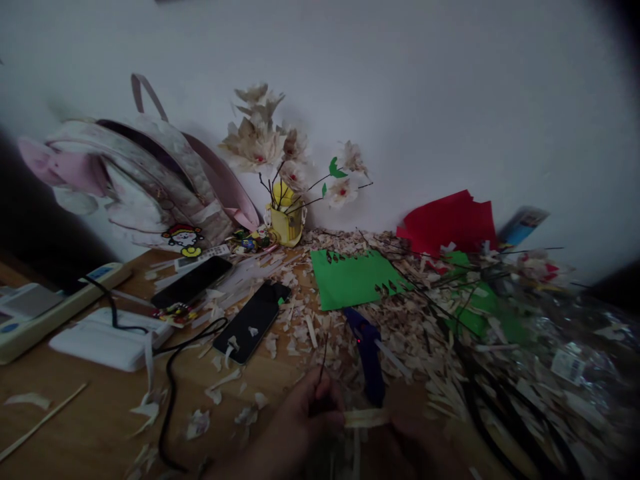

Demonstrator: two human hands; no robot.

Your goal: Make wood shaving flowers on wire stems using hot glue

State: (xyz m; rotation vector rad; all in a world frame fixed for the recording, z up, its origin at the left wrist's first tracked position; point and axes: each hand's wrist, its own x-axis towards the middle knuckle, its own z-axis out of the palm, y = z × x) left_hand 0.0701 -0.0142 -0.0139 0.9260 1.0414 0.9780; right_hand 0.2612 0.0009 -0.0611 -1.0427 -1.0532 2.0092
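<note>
Low in the view, my left hand (305,417) is pinched round a thin dark wire stem (323,353) that sticks up from its fingers. My right hand (407,427) is closed on the other end of a pale husk strip (365,418) stretched between both hands. A blue glue gun (369,350) lies on the table just beyond them, among pale husk shavings (420,333).
A yellow cup (286,223) with husk flowers stands by the wall. Green paper (353,277), red paper (450,223), two phones (253,321) (193,281), a black cable (170,373), a white box (103,340), a backpack (150,180) and clear plastic wrap (565,360) surround the wooden table (90,427).
</note>
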